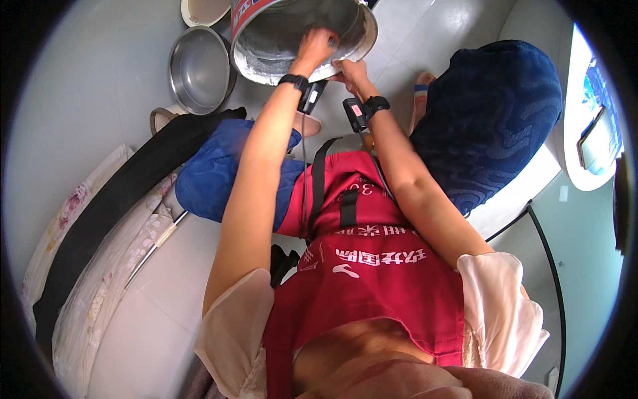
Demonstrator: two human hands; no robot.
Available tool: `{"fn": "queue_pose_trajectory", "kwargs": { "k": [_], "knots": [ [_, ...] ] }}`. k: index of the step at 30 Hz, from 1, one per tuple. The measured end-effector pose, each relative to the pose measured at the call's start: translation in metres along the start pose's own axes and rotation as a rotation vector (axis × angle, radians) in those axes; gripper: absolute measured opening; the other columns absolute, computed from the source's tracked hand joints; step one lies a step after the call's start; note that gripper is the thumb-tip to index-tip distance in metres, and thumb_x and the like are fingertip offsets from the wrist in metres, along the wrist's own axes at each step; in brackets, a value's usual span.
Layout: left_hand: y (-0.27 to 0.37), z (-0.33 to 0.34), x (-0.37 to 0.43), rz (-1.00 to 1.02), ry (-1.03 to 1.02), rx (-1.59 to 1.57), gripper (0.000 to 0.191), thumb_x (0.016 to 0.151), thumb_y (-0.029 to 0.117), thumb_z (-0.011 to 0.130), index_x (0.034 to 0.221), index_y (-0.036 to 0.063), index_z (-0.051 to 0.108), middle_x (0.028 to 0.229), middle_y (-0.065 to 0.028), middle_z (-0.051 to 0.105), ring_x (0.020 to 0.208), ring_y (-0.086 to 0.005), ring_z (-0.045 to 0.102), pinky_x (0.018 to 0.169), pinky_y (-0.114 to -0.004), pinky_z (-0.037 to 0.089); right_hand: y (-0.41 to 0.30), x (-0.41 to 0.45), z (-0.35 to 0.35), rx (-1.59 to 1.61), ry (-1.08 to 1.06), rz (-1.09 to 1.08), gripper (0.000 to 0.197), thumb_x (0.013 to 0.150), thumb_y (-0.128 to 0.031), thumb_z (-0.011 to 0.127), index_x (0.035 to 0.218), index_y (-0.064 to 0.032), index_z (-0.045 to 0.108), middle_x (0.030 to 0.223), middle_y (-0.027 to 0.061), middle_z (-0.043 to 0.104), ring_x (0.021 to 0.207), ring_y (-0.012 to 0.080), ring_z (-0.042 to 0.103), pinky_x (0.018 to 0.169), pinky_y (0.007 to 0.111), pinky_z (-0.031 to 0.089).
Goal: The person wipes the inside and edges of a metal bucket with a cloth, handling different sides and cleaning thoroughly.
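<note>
A large round metal container (pixel 305 45), red and printed outside, lies tilted at the top centre, its mouth towards me. White residue coats the rim and part of the inner wall. My left hand (pixel 317 46) is inside the mouth with its fingers curled; whether it holds something small is hidden. At the lower right of the rim, my right hand (pixel 350 74) has its fingers on the edge, gripping it. Both wrists wear black bands, with a cabled black module beside each.
Left of the container, a steel basin (pixel 200 70) stands near a pale bowl (pixel 205 11). Floral fabric (pixel 75 209) and a long black strip (pixel 94 214) lie at the left. A phone (pixel 594 137) rests on a white surface at the right. My knees flank the work area.
</note>
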State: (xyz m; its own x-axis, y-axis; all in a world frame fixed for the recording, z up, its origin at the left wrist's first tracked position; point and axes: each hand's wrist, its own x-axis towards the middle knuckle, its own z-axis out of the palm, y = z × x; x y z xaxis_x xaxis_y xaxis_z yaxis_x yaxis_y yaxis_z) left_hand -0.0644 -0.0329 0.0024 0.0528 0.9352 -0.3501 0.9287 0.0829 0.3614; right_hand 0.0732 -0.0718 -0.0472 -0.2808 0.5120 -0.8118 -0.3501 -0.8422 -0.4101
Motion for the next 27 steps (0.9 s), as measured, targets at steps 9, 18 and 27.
{"fn": "queue_pose_trajectory", "kwargs": {
  "k": [9,18,27],
  "knots": [
    [0.015,0.013,-0.016,-0.01,0.146,-0.217,0.025,0.067,0.016,0.076,0.092,0.014,0.075,0.096,-0.0149,0.071,0.094,-0.0361,0.067,0.084,-0.044,0.054,0.013,0.006,-0.01,0.077,-0.18,-0.018,0.032,0.082,0.005,0.059,0.113,0.0107,0.052,0.101,0.0188,0.062,0.082,0.0312,0.068,0.065,0.041,0.064],
    [0.017,-0.014,-0.045,-0.164,0.447,-0.45,0.024,0.072,0.012,0.077,0.096,0.01,0.073,0.091,-0.0153,0.072,0.089,-0.0313,0.07,0.08,-0.037,0.054,0.003,-0.004,-0.021,0.027,-0.396,0.155,0.021,0.085,0.0,0.056,0.106,0.0044,0.053,0.099,0.0127,0.058,0.099,0.0285,0.059,0.093,0.049,0.055],
    [-0.008,0.001,-0.061,-0.298,0.428,-1.146,0.026,0.092,0.013,0.064,0.114,-0.0007,0.065,0.104,-0.0113,0.069,0.09,-0.0235,0.066,0.081,-0.035,0.052,-0.038,-0.029,-0.012,-0.081,-0.177,-0.118,0.029,0.089,-0.006,0.053,0.117,-0.0007,0.054,0.11,0.0114,0.061,0.094,0.024,0.063,0.084,0.042,0.057]
  ]
}}
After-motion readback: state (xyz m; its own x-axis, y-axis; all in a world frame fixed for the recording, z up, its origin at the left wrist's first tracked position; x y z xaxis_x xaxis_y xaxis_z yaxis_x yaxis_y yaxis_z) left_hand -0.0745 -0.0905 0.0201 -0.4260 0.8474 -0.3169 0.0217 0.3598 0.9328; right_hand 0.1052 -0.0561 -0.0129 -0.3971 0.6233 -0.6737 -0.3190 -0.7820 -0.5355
